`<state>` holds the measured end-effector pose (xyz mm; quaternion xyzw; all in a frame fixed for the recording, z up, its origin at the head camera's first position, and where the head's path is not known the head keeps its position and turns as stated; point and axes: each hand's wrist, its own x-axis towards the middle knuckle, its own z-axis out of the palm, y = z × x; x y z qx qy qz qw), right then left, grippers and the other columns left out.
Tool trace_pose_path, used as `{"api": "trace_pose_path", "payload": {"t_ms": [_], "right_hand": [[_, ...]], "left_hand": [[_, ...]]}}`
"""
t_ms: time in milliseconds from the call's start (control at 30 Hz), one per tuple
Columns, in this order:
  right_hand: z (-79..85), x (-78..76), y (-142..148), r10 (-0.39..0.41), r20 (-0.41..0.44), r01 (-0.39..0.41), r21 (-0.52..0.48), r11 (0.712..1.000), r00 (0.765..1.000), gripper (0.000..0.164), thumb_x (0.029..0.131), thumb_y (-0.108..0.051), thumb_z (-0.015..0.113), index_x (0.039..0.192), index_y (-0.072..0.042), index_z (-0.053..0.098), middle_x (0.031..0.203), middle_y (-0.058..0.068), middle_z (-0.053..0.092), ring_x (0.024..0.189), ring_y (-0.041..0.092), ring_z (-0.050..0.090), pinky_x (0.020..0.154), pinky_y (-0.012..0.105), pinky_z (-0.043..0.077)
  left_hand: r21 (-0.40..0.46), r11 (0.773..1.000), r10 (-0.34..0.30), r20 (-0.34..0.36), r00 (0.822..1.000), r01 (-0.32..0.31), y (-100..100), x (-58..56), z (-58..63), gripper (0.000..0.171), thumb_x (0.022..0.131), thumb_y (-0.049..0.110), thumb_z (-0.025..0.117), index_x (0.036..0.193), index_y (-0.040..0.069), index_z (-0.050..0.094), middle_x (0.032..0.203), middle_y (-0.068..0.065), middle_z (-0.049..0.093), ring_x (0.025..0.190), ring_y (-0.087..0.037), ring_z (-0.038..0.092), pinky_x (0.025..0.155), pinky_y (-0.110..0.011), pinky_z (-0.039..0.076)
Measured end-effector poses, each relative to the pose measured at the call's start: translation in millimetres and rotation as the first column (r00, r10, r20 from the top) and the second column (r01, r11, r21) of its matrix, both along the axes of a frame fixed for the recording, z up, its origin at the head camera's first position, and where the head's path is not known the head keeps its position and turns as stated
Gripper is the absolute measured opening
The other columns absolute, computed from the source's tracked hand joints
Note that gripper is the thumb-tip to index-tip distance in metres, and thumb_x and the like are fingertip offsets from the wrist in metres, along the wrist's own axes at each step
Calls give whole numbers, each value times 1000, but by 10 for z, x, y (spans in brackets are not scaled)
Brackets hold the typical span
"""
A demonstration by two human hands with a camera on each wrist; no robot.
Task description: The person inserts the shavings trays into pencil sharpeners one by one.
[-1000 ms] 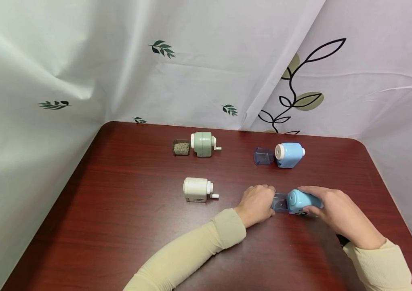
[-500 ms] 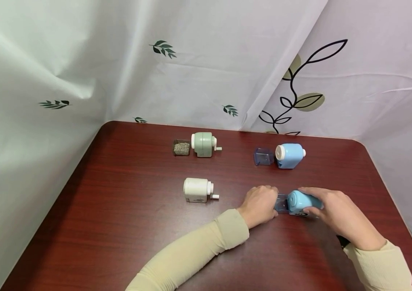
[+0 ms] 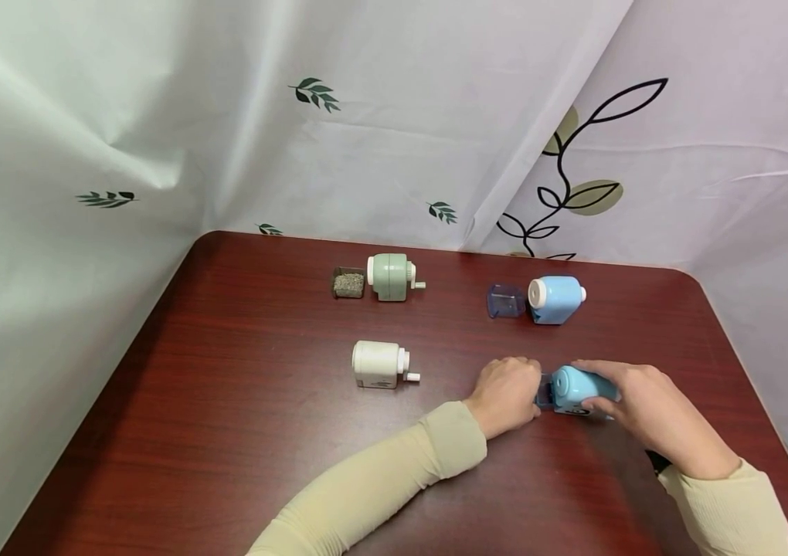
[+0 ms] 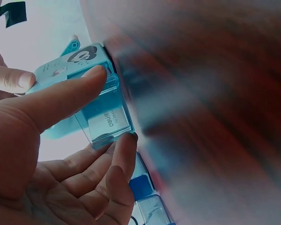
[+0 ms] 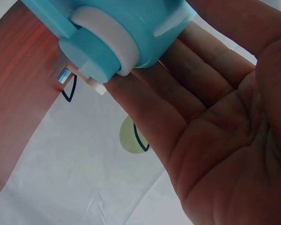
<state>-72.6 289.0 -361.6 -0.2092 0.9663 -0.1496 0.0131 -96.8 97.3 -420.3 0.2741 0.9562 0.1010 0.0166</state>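
Note:
A turquoise crank pencil sharpener (image 3: 570, 386) is on the right part of the table, gripped at its crank end by my right hand (image 3: 647, 401). My left hand (image 3: 507, 392) pinches its clear shavings drawer (image 4: 105, 117) between thumb and fingertips. The drawer sits partly inside the sharpener's body, its outer part sticking out toward my left hand. In the left wrist view the drawer holds no shavings, and a dark round print marks the body. My right fingers lie along the body near the white ring (image 5: 110, 37) and turquoise crank (image 5: 86, 54).
Behind are a light blue sharpener (image 3: 555, 300) with its clear drawer (image 3: 506, 301) beside it, and a green sharpener (image 3: 390, 276) next to a drawer of shavings (image 3: 348, 284). A cream sharpener (image 3: 376, 364) stands left of my left hand. A white patterned curtain (image 3: 366, 139) borders the table.
My left hand has moved right, pushing the clear drawer further into the turquoise sharpener, so less of it shows. My right hand keeps its grip in nearly the same place.

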Motion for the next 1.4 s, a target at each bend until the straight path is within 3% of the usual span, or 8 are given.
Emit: {"api": "trace_pose_path", "payload": {"t_ms": [733,1400], "right_hand": [[3,-3,-12,-18,17,18,12,1000,1000,52,70,-14,91,118,-6,72,102,13,73,79,20,66,67,43,53],[-28,3,34,29,-47,-29,8,1000,998,52,71,-12,90,119,-6,72,103,12,74,81,22,67,68,44,54]], "left_hand": [[-15,1000,2,29,1000,-2,73,-18,13,35,77,42,87,97,20,70,92,8,69,85,-10,68,74,-25,52],[-5,1000,-7,15,1000,7,111,-29,12,30,75,41,89,89,21,71,80,10,67,78,-10,68,73,-25,53]]}}
